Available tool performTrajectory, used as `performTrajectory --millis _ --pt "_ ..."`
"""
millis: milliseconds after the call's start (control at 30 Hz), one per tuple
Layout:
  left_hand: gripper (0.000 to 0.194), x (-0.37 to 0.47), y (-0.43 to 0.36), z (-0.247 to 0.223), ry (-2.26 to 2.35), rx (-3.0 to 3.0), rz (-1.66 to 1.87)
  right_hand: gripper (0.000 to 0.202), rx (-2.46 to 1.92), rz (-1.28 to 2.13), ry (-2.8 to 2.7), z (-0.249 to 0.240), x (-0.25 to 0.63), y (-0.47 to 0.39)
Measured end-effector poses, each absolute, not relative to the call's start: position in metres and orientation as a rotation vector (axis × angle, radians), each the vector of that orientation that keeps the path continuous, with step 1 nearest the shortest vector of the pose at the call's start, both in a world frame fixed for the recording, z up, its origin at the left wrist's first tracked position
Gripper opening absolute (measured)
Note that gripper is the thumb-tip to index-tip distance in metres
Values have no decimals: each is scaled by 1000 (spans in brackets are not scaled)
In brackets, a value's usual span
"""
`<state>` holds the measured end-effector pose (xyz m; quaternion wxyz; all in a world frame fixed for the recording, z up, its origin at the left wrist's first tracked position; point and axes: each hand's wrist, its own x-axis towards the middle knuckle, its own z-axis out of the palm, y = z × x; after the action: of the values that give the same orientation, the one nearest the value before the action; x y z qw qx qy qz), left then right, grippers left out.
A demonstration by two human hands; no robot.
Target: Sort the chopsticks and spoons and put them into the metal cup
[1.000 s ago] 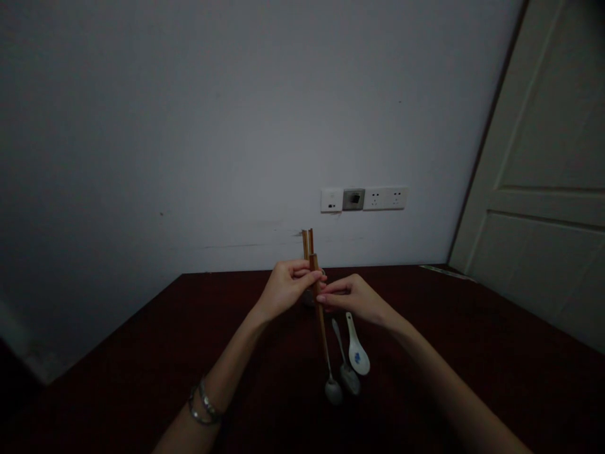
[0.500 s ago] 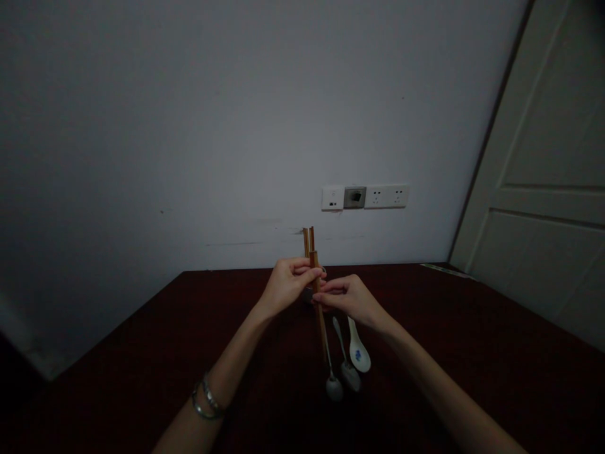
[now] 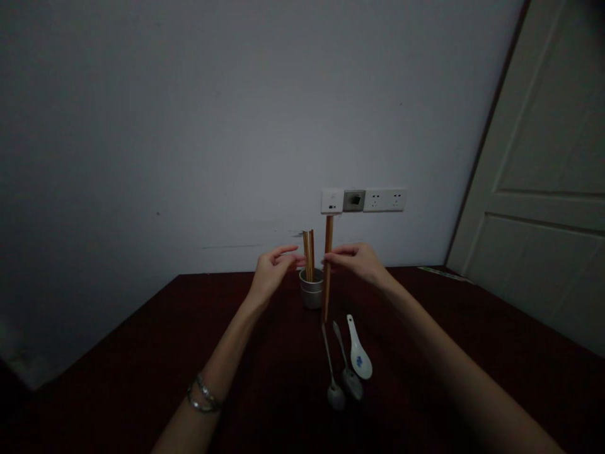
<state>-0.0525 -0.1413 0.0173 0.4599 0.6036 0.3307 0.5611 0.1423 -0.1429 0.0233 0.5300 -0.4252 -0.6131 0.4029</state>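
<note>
My right hand (image 3: 355, 260) pinches a pair of wooden chopsticks (image 3: 328, 284), held upright just right of a light grey cup (image 3: 311, 295). Several other chopsticks (image 3: 309, 255) stand inside that cup. To the cup's left, my left hand (image 3: 276, 268) has its fingers apart and holds nothing; its fingertips come close to the standing chopsticks. In front of the cup lie a long-handled metal spoon (image 3: 336, 397), a second metal spoon (image 3: 352, 383) and a white ceramic spoon (image 3: 362, 364) with a blue mark.
The dark red table (image 3: 189, 321) meets a grey wall (image 3: 236, 126) at the back. Sockets and a switch (image 3: 354, 200) are on the wall. A flat strip (image 3: 444, 273) lies at the table's back right, near a white door (image 3: 548, 189).
My right hand has lifted the chopsticks and turned them more upright. My left hand has let go of them and moved left, and the cup has come into view.
</note>
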Motion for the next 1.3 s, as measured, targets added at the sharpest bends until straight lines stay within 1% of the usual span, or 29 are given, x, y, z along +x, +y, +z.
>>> performTrajectory --millis 133,233,300,400,533,700,867,1067,1300 --pt "24 -73 -97 -14 1007 1302 1388 17 -942 818 -1352 61 153 -101" --pt "17 -90 -64 -53 1146 1174 1346 13 -934 736 -1309 71 155 -67" --pt "13 -100 -48 -80 1218 1106 1325 12 -945 713 -1307 65 154 -47" --pt "11 -113 -35 -114 1295 1022 1289 11 -989 726 -1301 45 150 -25" --pt "9 -123 -26 -139 1350 955 1268 12 -1030 819 -1264 10 147 -10" --pt "10 -125 -19 -149 1357 953 1278 13 -1042 886 -1244 -26 147 2" --pt "13 -123 -19 -152 1364 1008 1282 15 -1072 906 -1251 -47 146 14" --pt "14 -123 -21 -153 1376 1051 1288 17 -1066 904 -1313 -61 145 20" --pt "14 -122 -21 -153 1374 1049 1287 16 -1075 910 -1326 -67 146 26"
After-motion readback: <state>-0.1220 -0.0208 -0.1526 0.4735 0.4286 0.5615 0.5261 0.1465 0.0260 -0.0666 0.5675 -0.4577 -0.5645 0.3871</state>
